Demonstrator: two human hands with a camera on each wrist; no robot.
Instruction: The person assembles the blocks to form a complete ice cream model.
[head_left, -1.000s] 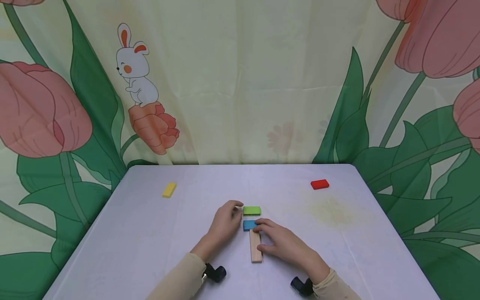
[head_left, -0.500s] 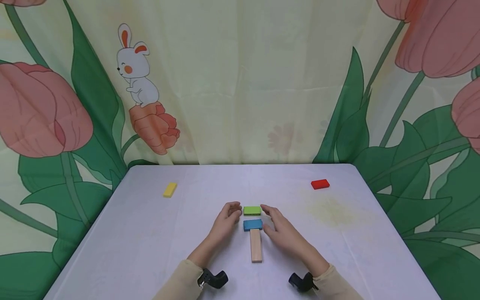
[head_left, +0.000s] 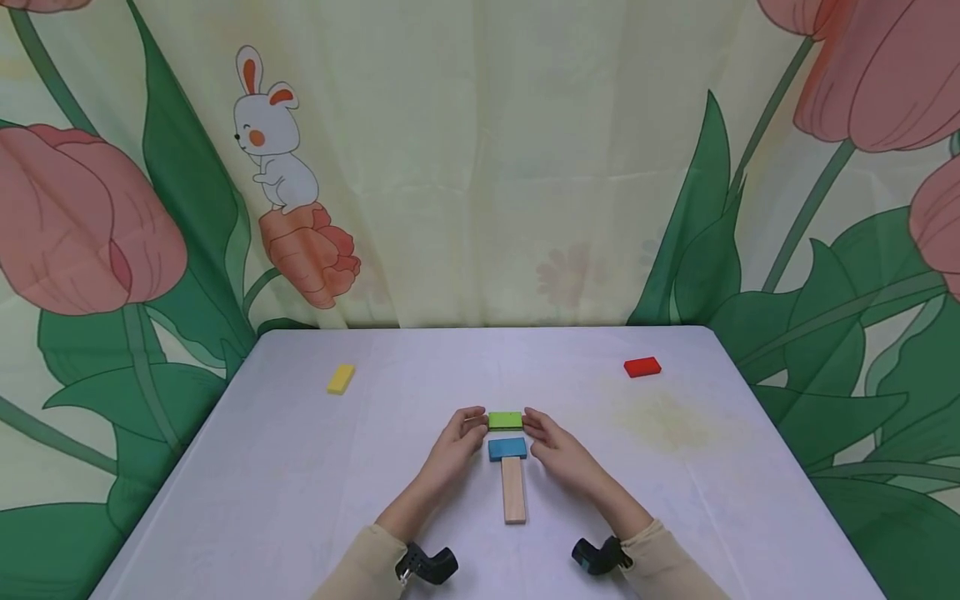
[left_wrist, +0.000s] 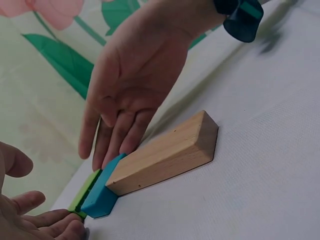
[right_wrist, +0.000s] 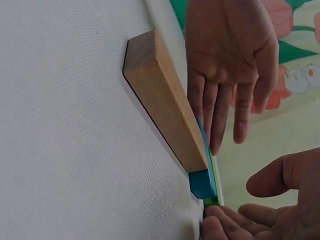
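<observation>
A green block [head_left: 505, 421] lies flat in the middle of the table, crosswise. My left hand [head_left: 452, 443] has its fingertips right at the block's left end, and my right hand [head_left: 564, 452] has its own at the right end. Both palms face inward with fingers extended, as the left wrist view shows of the right hand [left_wrist: 140, 75]. Just nearer to me lies a blue block [head_left: 507, 449], crosswise as well. A long plain wooden block [head_left: 513, 492] runs lengthwise toward me from the blue one, forming a T with it.
A yellow block [head_left: 341, 379] lies at the far left of the white-covered table [head_left: 247, 500], and a red block [head_left: 642, 367] at the far right. Behind the table hangs a curtain [head_left: 480, 167] printed with tulips and a rabbit.
My right hand has left the blue and wooden blocks and moved forward to the green block's right end. My left hand has barely shifted beside the left end.
</observation>
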